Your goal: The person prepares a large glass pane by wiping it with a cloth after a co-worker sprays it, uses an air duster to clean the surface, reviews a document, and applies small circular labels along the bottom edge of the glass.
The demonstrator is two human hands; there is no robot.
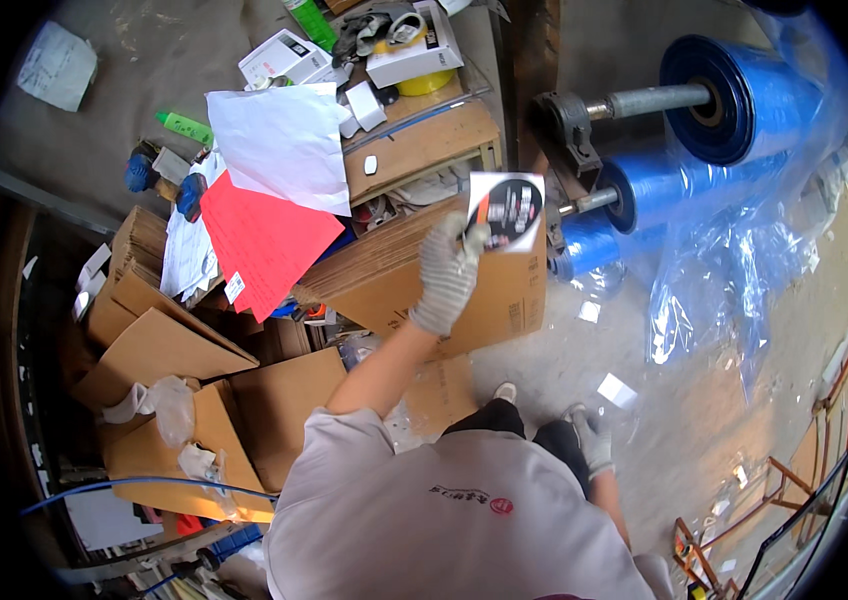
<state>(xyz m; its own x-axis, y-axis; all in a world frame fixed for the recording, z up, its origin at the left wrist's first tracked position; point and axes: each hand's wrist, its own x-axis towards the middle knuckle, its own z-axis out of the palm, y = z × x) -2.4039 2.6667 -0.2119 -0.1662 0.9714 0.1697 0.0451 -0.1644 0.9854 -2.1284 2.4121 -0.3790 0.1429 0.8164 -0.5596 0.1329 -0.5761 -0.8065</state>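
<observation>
Card: a small printed card [507, 210], white with a dark round patch, held up above the cardboard, at about 1 o'clock from the gloved hand that grips it.
Left hand: the left hand [447, 270], in a grey knit glove, is closed on the card's left edge; the bare forearm runs down toward 7 o'clock to a pale shirt.
Right hand: the right hand [594, 440], also gloved, hangs low at about 5 o'clock from the card, well apart from it; whether it is open or closed I cannot tell.
Cardboard stack: flattened cardboard sheets [414, 275] lie directly behind the left hand.
Red sheet: a red sheet [264, 240] lies at 9 o'clock from the card, with a white sheet [284, 145] overlapping its top.
Film rolls: blue film rolls [724, 100] on a metal shaft sit at 2 o'clock from the card.
Wooden table: a wooden table [424, 140] at 11 o'clock bears white boxes [414, 50].
Floor: folded cartons [159, 350] lie at 8 o'clock.
</observation>
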